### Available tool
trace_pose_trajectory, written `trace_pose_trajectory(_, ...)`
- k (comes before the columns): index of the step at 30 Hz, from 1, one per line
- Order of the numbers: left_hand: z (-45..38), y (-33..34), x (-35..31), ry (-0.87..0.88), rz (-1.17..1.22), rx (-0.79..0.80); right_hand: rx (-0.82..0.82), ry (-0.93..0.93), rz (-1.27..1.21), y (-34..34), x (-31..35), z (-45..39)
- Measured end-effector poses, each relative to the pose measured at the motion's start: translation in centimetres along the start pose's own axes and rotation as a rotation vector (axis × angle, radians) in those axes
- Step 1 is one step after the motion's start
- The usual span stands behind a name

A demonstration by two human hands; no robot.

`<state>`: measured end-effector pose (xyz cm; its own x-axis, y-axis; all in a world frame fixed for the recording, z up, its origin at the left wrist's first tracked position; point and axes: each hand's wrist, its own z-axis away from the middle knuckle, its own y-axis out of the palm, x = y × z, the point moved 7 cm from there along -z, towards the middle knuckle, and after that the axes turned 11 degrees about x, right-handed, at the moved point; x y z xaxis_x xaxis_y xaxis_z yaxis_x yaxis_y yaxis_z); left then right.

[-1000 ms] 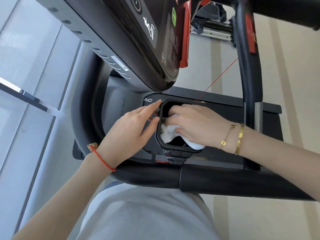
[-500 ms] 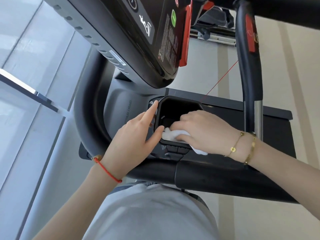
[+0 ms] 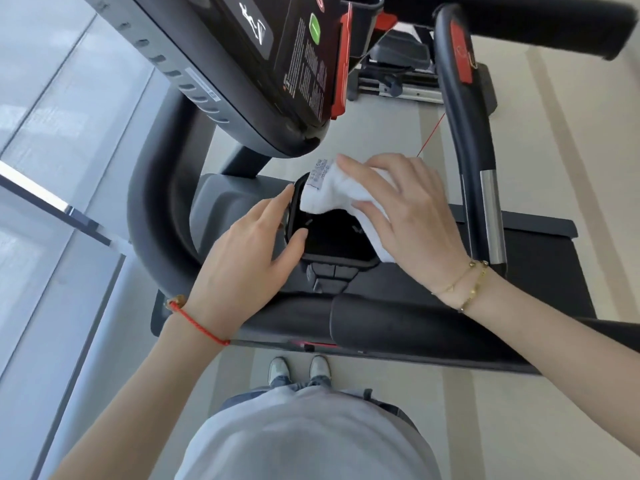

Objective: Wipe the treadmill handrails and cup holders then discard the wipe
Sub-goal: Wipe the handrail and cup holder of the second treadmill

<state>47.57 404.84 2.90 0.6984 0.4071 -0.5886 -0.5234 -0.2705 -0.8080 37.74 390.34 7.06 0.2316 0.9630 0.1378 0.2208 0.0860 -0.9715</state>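
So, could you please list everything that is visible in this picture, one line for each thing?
cup holder: one, black, middle of the treadmill tray
white cloth: one, white with a grey label, over the far rim of the cup holder
console: one, black and grey with red trim, upper middle
handrails: black, one upright at right, with more rail curving at left and across the near side
red cord: one, thin, beside the upright rail
shoes: two, pale, on the floor below
left hand: one, red wrist string, fingers on the left rim of the cup holder
right hand: one, gold bracelets, pressing on the cloth
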Motion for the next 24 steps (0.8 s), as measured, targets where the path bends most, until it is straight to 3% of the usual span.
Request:
trace_pose_trajectory(7,0.2,0.3,-0.3,0.002,0.001,-0.039,0.073,0.148,-0.162,0.8,-1.4,-1.3)
trace_pose_trajectory(11,0.1,0.8,-0.5,-0.001,0.012,-0.054,0.165,0.11,-0.182,1.6,-0.2,1.9)
trace_pose_trajectory(16,0.1,1.1,-0.2,-0.003,0.025,-0.078,0.167,0.134,-0.27,1.8,-1.0,1.8)
trace_pose_trajectory(20,0.1,1.0,-0.1,-0.001,0.044,-0.089,0.06,0.223,-0.384,1.3,-3.0,-0.7)
trace_pose_trajectory(24,-0.1,1.0,0.1,0.001,0.039,-0.096,-0.157,0.253,-0.397,-0.5,-4.4,-0.8)
